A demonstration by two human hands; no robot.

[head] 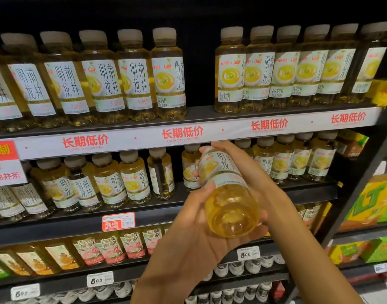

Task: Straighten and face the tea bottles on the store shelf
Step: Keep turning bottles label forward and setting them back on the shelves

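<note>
A yellow tea bottle (226,189) with a white label is held in front of the second shelf, tilted so its base points toward me and its cap toward the shelf. My left hand (192,229) cups it from below and the left, thumb on the label. My right hand (251,172) wraps its far right side, fingers near the cap. Rows of the same tea bottles stand on the top shelf (133,75) and the second shelf (113,183). One second-shelf bottle (160,174) shows its label's side. The top row has a gap (200,80).
White price rail with red lettering (181,132) runs under the top shelf. Peach tea bottles (113,246) fill the third shelf, darker bottles the lowest. A black upright (361,185) divides off green and yellow cartons (372,202) at right.
</note>
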